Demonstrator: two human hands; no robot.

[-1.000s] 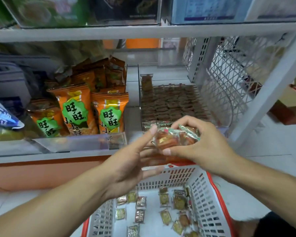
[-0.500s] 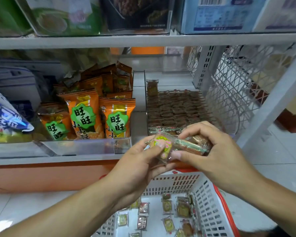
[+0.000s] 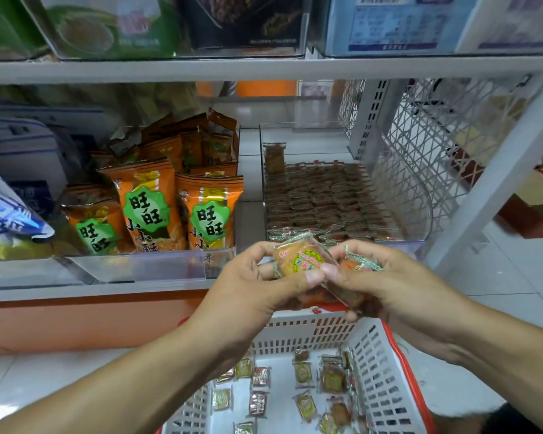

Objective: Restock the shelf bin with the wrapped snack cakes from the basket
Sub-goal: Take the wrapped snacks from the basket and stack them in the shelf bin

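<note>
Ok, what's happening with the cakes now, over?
Both grips, left and right, pinching clear-wrapped snack cakes. Clear shelf bin just ahead. Nothing blocking.

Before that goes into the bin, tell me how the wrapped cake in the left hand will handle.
The wrapped cake probably weighs little: the left hand holds it by fingertips alone. Its glossy clear film looks slippery, so it may slide. The cake inside seems soft, so a hard squeeze could crush it.
</note>
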